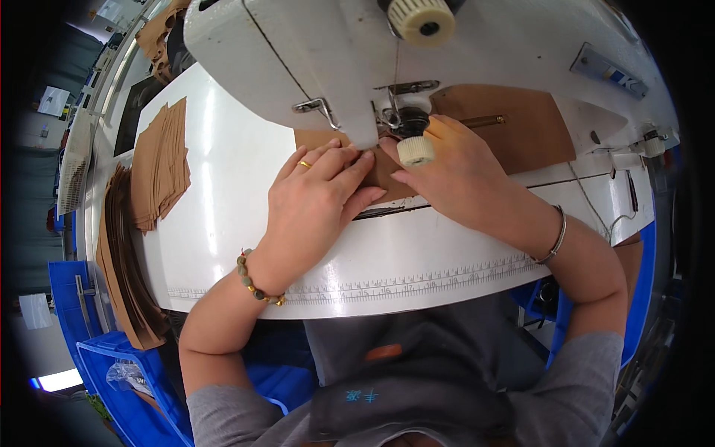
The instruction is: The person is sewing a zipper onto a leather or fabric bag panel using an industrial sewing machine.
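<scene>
Two hands flat on brown leather piece [514, 127] under sewing machine [298, 59]: left hand [320, 197] pressing near edge, right hand [454, 175] spread beside needle [393, 112]. Open bench [223, 194] left, leather stack [160, 164] far left.

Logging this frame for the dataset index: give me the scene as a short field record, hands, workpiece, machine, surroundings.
setting: white sewing table with a printed ruler along its front edge
machine: white sewing machine, head above the hands
workpiece: brown leather piece lying flat under the needle area
left hand: flat on the piece, fingers pressing beside the presser foot
right hand: flat on the piece, right of the needle
left of table: stack of tan cut pieces
below left: blue bins
</scene>
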The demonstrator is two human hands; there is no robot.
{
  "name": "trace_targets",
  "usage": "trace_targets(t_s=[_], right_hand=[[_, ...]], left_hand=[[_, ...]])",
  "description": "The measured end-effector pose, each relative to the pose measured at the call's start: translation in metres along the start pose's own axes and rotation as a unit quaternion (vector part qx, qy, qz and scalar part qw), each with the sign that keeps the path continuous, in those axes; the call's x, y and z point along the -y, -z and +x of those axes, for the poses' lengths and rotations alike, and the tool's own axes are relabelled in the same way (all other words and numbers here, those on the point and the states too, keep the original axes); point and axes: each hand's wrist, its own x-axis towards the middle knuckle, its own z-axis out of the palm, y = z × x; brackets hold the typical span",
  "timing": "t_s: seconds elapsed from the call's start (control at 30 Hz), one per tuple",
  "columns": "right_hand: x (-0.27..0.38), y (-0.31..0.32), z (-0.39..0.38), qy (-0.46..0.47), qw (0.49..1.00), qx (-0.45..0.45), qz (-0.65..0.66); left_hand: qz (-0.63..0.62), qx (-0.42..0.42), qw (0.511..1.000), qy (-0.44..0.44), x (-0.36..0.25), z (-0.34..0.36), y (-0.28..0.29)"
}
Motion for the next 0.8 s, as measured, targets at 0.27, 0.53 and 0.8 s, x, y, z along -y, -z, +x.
trace_targets(t_s=[0.27, 0.53, 0.8], right_hand=[[0.0002, -0.0021, -0.0004, -0.004, 1.000, 0.003, -0.001], [-0.0009, -0.0034, 0.0010, -0.007, 1.000, 0.002, 0.005], [-0.0009, -0.0036, 0.0033, -0.007, 1.000, -0.004, 0.002]], left_hand=[[-0.004, 0.016, 1.000, 0.010, 0.0033, 0.0015, -0.0006], [0.002, -0.002, 1.000, -0.006, 0.0055, 0.0031, -0.0020], [0.009, -0.010, 1.000, 0.012, 0.0054, 0.0010, -0.0039]])
